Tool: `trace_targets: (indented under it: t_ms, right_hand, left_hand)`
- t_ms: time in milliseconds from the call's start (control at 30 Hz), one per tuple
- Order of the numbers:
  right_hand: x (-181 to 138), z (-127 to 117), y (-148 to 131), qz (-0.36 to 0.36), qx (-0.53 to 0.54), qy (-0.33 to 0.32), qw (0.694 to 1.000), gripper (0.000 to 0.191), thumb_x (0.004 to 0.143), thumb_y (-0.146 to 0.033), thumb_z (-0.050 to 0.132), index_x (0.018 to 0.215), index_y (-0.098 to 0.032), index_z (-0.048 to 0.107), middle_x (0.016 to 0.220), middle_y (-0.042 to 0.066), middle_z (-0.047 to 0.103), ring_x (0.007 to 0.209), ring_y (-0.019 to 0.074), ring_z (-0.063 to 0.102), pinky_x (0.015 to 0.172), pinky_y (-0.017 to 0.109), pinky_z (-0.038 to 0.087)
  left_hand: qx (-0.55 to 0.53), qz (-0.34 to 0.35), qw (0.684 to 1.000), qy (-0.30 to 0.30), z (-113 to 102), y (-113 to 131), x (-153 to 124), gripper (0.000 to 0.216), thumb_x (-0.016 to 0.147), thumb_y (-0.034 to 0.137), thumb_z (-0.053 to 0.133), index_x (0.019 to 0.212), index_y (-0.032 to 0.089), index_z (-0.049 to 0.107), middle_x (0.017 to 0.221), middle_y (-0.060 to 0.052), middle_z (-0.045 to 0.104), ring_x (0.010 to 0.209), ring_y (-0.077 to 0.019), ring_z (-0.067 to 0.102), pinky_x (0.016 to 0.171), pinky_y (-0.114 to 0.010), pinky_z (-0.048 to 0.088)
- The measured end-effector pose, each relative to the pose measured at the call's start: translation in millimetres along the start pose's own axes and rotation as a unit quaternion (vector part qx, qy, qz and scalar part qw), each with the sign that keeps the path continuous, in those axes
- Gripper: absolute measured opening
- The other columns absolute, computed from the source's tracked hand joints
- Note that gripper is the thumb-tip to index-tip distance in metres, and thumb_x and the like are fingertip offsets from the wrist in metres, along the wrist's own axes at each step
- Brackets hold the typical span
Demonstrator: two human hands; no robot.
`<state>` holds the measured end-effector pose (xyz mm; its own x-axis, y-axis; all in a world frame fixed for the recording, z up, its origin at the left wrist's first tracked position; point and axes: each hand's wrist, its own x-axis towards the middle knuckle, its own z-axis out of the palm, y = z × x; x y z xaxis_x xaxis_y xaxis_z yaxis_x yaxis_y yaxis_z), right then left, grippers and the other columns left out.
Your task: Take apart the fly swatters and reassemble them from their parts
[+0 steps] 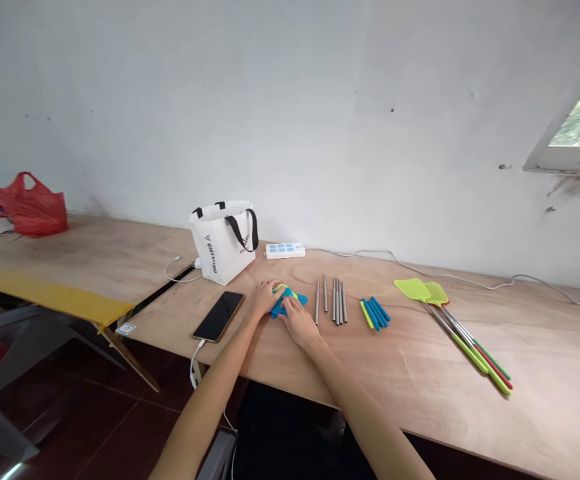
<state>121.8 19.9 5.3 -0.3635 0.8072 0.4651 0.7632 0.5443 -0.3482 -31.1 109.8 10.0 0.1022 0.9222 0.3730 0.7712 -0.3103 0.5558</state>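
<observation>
My left hand (264, 298) is closed on the left side of a small pile of blue and yellow-green fly swatter heads (287, 293) on the table. From the right, my right hand (299, 321) grips the same pile, its fingers bent over the blue part. My fingers cover much of the pile. Just right of it lie several thin metal tubes (339, 301) side by side. Beyond them is a group of blue handles (377, 312) with one yellow-green handle (367, 315). Farther right, several whole fly swatters (463, 340) lie fanned together, with yellow-green heads uppermost.
A phone (219, 317) on a white cable lies left of my hands. Behind it stands a white bag (223, 243) with black handles. A power strip (285, 250) sits by the wall, its cord running right. A red plastic bag (34, 207) is on the left table.
</observation>
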Motion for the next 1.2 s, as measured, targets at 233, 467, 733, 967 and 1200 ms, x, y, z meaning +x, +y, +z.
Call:
trace_targets:
  t_ms: [233,467,733,967,1200]
  right_hand:
    - [-1.5,-2.5,-4.4,-0.013,-0.011,0.011,1.000,0.019,0.096,-0.024,0.060,0.115,-0.024,0.060,0.144,0.011,0.057,0.142,0.0256,0.046,0.109,0.047,0.049]
    - [-8.8,-9.8,-20.2,0.028,0.008,0.126,0.992,0.055,0.099,-0.037,0.057,0.148,-0.018,0.040,0.170,0.017,0.013,0.157,0.0332,0.012,0.122,0.061,0.026]
    - [-12.1,-4.4,-27.5,0.138,0.302,0.159,0.930,0.086,0.102,-0.044,0.046,0.161,-0.019,-0.011,0.155,0.020,0.044,0.135,0.0264,0.054,0.104,0.042,0.052]
    - [-41.7,-28.2,-13.4,0.125,0.295,0.194,0.927,0.057,0.103,-0.038,0.040,0.158,-0.028,0.029,0.150,0.011,0.051,0.130,0.0266,0.056,0.102,0.044,0.053]
    - [-116.3,-77.9,11.5,0.113,0.321,0.126,0.932,0.043,0.102,-0.041,0.047,0.144,-0.035,0.052,0.141,0.008,0.057,0.118,0.0261,0.062,0.086,0.039,0.060]
  left_hand:
    - [-0.024,-0.064,0.997,0.022,-5.1,1.5,-5.3,0.038,0.091,0.055,0.059,0.085,0.020,0.071,0.096,-0.013,0.076,0.095,-0.0319,0.070,0.082,-0.037,0.049]
    - [-0.103,-0.116,0.984,0.086,-19.8,8.9,-7.6,0.050,0.098,0.063,0.041,0.089,0.022,0.068,0.093,-0.008,0.076,0.099,-0.0289,0.069,0.081,-0.034,0.050]
    - [-0.219,-0.170,0.954,0.114,2.0,45.9,-28.5,0.051,0.104,0.058,0.030,0.092,0.021,0.063,0.094,-0.012,0.073,0.094,-0.0288,0.069,0.082,-0.038,0.052]
    - [-0.322,-0.156,0.929,0.096,2.8,77.5,-73.8,0.046,0.103,0.059,0.037,0.116,0.020,0.058,0.118,-0.013,0.068,0.110,-0.0269,0.067,0.088,-0.037,0.055]
    - [-0.407,-0.061,0.908,0.072,-9.9,119.2,-116.2,0.045,0.093,0.063,0.055,0.105,0.021,0.065,0.109,-0.008,0.068,0.108,-0.0251,0.063,0.092,-0.034,0.050]
